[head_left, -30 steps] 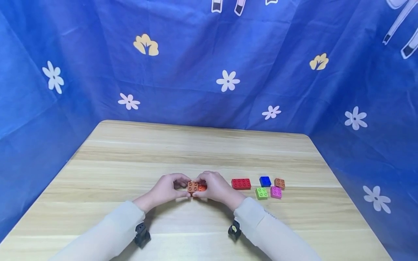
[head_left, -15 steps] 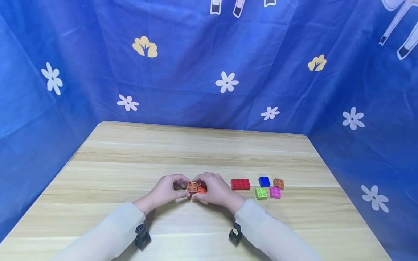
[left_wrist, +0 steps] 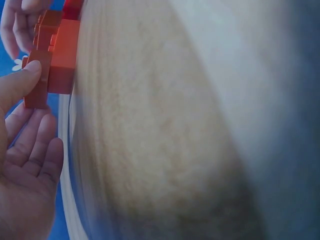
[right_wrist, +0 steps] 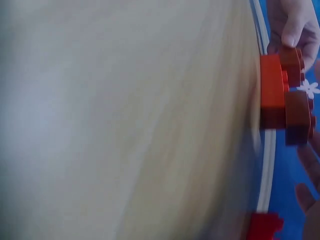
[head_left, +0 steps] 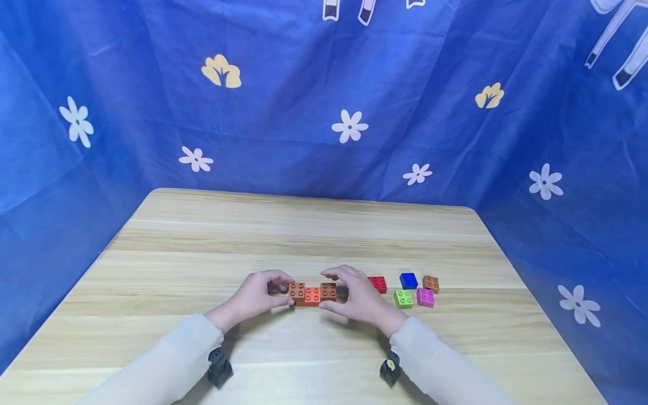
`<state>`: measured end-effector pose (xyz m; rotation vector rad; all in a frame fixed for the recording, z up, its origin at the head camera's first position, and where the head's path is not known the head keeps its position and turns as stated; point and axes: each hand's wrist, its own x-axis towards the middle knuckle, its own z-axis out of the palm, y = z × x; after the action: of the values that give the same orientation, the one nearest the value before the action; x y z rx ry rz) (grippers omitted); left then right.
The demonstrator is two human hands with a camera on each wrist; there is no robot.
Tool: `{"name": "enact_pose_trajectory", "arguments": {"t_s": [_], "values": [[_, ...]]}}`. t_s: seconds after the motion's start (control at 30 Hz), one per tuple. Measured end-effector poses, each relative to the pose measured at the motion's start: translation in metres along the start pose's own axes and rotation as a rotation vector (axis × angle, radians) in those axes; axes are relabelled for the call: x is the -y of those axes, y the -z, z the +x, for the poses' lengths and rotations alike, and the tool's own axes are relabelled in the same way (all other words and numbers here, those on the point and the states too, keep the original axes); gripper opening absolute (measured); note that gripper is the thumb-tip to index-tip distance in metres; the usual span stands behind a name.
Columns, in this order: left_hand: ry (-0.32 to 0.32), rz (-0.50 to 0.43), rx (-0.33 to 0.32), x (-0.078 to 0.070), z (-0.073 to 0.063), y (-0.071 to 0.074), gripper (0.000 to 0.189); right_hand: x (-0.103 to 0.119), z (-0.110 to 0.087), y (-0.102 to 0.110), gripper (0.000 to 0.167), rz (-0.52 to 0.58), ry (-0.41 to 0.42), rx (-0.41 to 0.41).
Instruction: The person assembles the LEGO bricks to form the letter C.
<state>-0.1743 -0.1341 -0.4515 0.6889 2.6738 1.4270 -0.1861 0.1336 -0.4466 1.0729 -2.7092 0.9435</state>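
An orange brick [head_left: 312, 295] lies on the table with a brown brick raised on each end, its studs showing between them. My left hand [head_left: 259, 292] pinches the left brown brick [head_left: 296, 290]; in the left wrist view the thumb [left_wrist: 33, 68] presses on this brick, and the other fingers reach past it. Around the right brown brick [head_left: 328, 291] my right hand [head_left: 356, 295] is spread, thumb near its front side and fingers behind. In the right wrist view, fingers [right_wrist: 309, 162] of that hand stand off from the right brown brick [right_wrist: 298, 117].
Right of the hands, a red brick [head_left: 377, 284] is partly covered by the right hand. Beyond it lie small blue [head_left: 408, 280], lime green [head_left: 403, 298], pink [head_left: 425, 297] and brown bricks [head_left: 431, 283]. A blue patterned cloth [head_left: 283, 124] hangs behind the wooden table [head_left: 283, 236].
My right hand has shifted right and its fingers have spread, uncovering the right brown brick and covering part of the red one. The left hand stays at the left brown brick.
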Motion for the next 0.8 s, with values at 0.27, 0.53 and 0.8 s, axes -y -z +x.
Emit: {"name": "enact_pose_trajectory", "arguments": {"t_s": [0.27,0.53,0.8], "values": [[0.013,-0.001,0.004,0.001,0.000,0.000,0.036,-0.017,-0.025,0.017,0.067,-0.012,-0.007,-0.053],[0.012,0.000,0.000,0.000,0.001,0.000,0.036,-0.033,-0.048,0.036,0.064,-0.062,-0.018,-0.101],[0.015,0.001,0.001,-0.001,0.001,0.001,0.037,-0.049,-0.071,0.054,0.062,-0.105,-0.045,-0.141]]}}
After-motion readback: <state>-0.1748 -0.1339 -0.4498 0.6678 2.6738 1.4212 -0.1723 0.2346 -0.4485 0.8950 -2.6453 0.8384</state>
